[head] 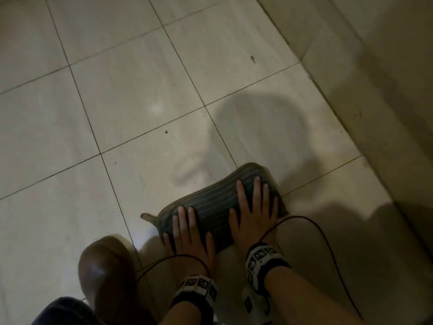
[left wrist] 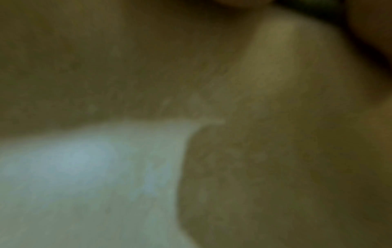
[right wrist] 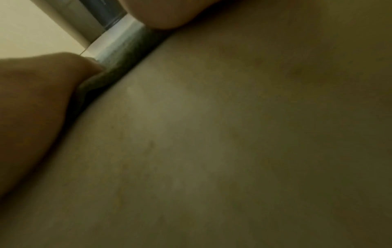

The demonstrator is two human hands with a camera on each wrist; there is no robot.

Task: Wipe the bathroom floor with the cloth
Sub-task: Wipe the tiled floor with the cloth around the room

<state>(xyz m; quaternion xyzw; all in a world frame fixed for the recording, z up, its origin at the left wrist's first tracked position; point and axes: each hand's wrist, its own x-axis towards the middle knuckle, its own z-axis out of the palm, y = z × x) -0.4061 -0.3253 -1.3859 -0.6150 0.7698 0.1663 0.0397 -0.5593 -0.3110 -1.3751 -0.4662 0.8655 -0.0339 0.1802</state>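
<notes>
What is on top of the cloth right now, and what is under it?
Both hands press flat on the cloth: left hand at its near-left end, right hand at its right. Under it lies the tiled floor; the covered patch cannot be seen.

The left wrist view is heavily blurred. A pale bluish-grey area (left wrist: 80,176) fills the lower left. Dull brown, out-of-focus surfaces cover the remainder. A dark patch (left wrist: 314,6) sits at the top right edge. Nothing can be identified.
</notes>
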